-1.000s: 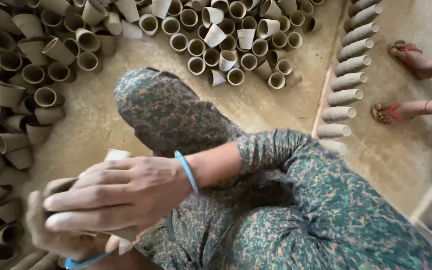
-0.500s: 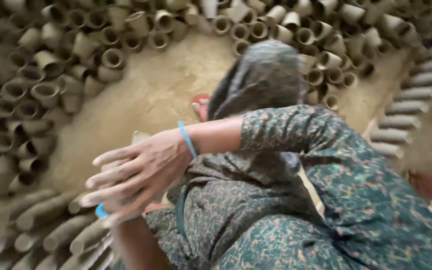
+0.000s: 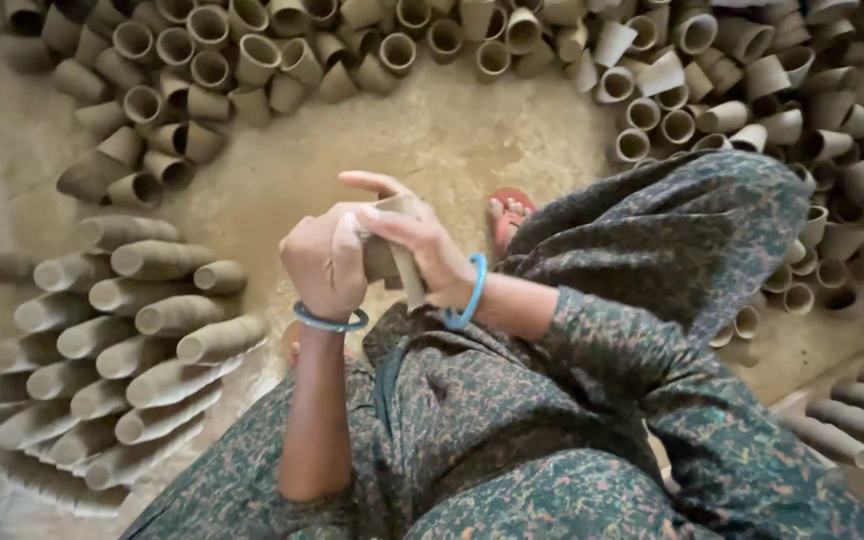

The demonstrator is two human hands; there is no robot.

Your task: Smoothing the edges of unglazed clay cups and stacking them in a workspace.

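Seated person, both hands raised over lap. Left hand (image 3: 324, 262) closed round small clay cup (image 3: 392, 258); right hand (image 3: 414, 245) wraps cup's other side, fingers curled on wall. Cup looks unfired: light, thin-walled, likely brittle at rim, dusty not slick. Best hold judged around body, not lip. Stacked cup rows (image 3: 122, 340) lie on dirt floor (image 3: 452, 130) at left; loose cups (image 3: 212, 60) ring above.

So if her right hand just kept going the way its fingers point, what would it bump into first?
The right hand points left, so it meets the left hand at once; both hold the same clay cups.
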